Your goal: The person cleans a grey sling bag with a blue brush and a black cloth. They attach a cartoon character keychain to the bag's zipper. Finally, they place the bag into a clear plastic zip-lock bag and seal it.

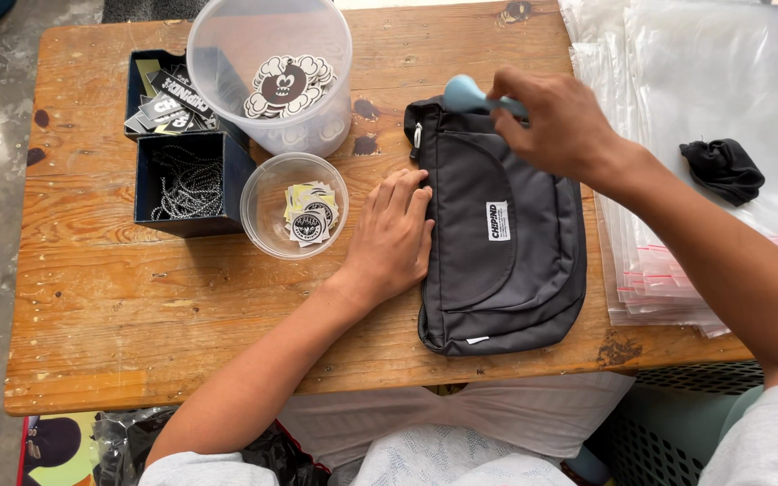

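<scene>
A dark grey fabric bag with a white label lies flat on the wooden table. My left hand rests flat against the bag's left edge, fingers together, holding nothing. My right hand hovers over the bag's top end and grips a light blue tool with a rounded head, whose tip sits near the bag's top left corner.
A large clear tub holds cartoon stickers; a small clear bowl holds round stickers. Two dark blue boxes hold tags and ball chains. Clear zip bags are stacked at right, with a black cloth on them.
</scene>
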